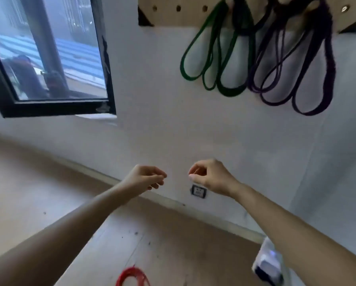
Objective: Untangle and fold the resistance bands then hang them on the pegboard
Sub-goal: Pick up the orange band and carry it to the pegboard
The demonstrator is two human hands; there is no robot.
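Pegboard, far top: green bands and purple bands hang there in folded loops, off pegs, clear of floor.
Left hand, right hand, below board, apart: fingers loosely curled, gripping nothing; judged btwn bands.
Red band, near edge, on floor, partly out of view: not yet hung; likely next pick-up.

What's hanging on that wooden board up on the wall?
Looped green bands, a black band and purple bands hang on the pegboard. What they hook onto is hidden behind the bands and cut off by the picture's top edge.
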